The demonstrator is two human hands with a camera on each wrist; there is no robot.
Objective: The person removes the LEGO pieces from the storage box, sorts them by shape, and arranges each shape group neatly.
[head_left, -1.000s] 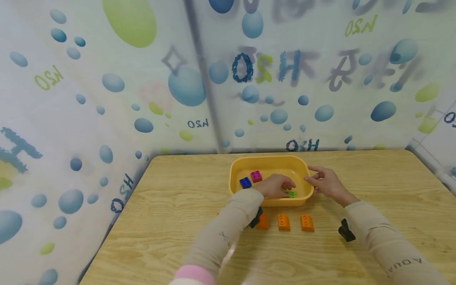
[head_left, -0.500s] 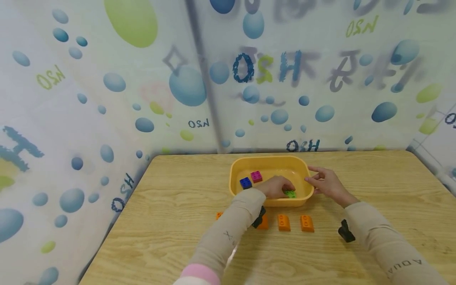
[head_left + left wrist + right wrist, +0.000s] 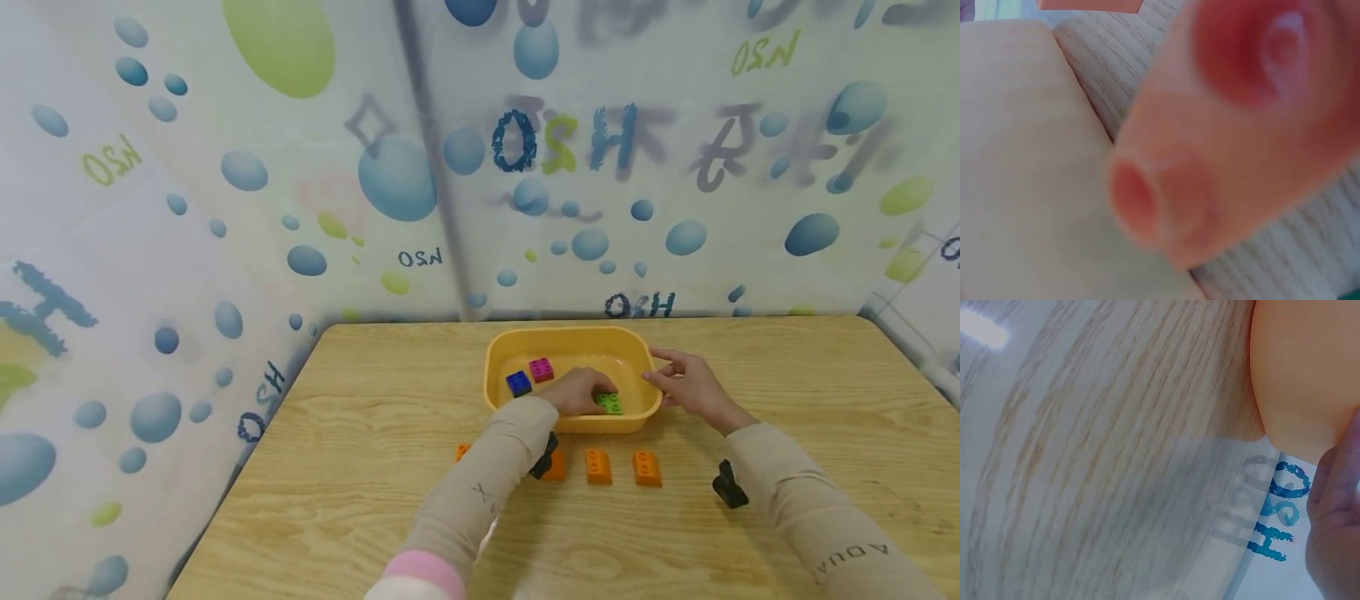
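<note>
A yellow plastic bin (image 3: 570,425) stands on the wooden table. Reaching into it, my left hand (image 3: 576,392) pinches a lime-green toy building brick (image 3: 610,403) near the bin's front right corner; the hand partly covers this brick. A blue brick (image 3: 518,383) and a magenta brick (image 3: 541,369) lie in the bin's left half. My right hand (image 3: 693,387) grips the bin's right end, thumb at the rim and fingers along the outside. In the right wrist view, the fingers (image 3: 1335,487) touch the bin's outer wall (image 3: 1304,375).
In front of the bin, orange rounded bricks (image 3: 598,467) stand in a row, partly hidden by the left forearm. One orange brick (image 3: 1229,156) looms large and blurred in the left wrist view. A printed wall covering (image 3: 570,250) rises behind the table (image 3: 360,400).
My left fingers have closed in on the green brick, which has shifted slightly up and left and shows more. The right hand stays at the bin's end.
</note>
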